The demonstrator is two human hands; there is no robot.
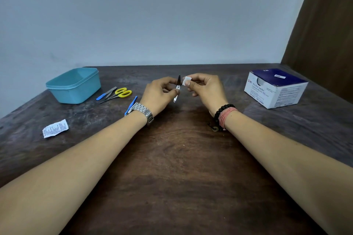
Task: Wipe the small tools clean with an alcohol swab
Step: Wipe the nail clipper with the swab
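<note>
My left hand (159,94) pinches a small metal nail clipper (177,89) upright above the middle of the table, its dark tip pointing up. My right hand (205,89) pinches a white alcohol swab (185,80) and holds it against the clipper's upper end. To the left lie yellow-handled scissors (122,93), a blue-handled tool (106,93) beside them and another blue-handled tool (131,104), partly hidden behind my left wrist.
A light blue plastic tub (73,86) stands at the back left. The white and navy alcohol swab box (275,88) sits at the right. A torn swab wrapper (55,128) lies at the left front. The dark wooden table (177,158) meets a wall behind.
</note>
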